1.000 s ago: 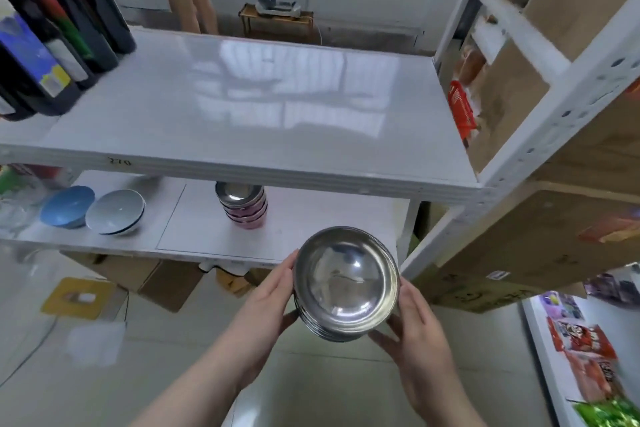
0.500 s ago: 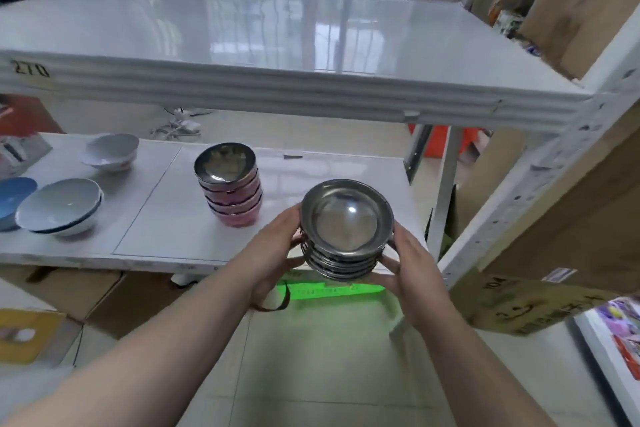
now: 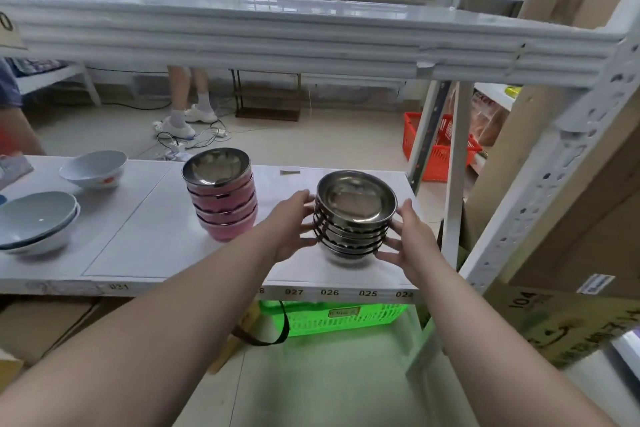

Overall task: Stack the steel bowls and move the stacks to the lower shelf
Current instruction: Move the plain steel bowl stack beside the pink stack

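While both arms are reaching forward, the left hand [image 3: 292, 225] and right hand [image 3: 407, 239] are cupping the steel stack [image 3: 353, 215] from either side, fingers spread against its rims. The stack is sitting over the right part of the lower shelf [image 3: 145, 246]; its base appears to be touching the surface, though the blurred underside is not letting that be confirmed. Just left of the steel stack, a pink stack [image 3: 221, 196] with steel-lined interiors is standing upright on the same shelf, apart from the left hand. Well left of the steel stack, a white bowl [image 3: 93, 168] is resting toward the shelf's rear, and nested blue-rimmed bowls [image 3: 36, 222] are sitting nearer the front edge. Below the steel stack, under the shelf, a green basket [image 3: 343, 319] is showing. Above it, the upper shelf [image 3: 311, 35] is crossing the view. Beyond the steel stack, a red basket [image 3: 440, 149] is lying on the floor, and a person's legs [image 3: 187, 97] are standing farther back.
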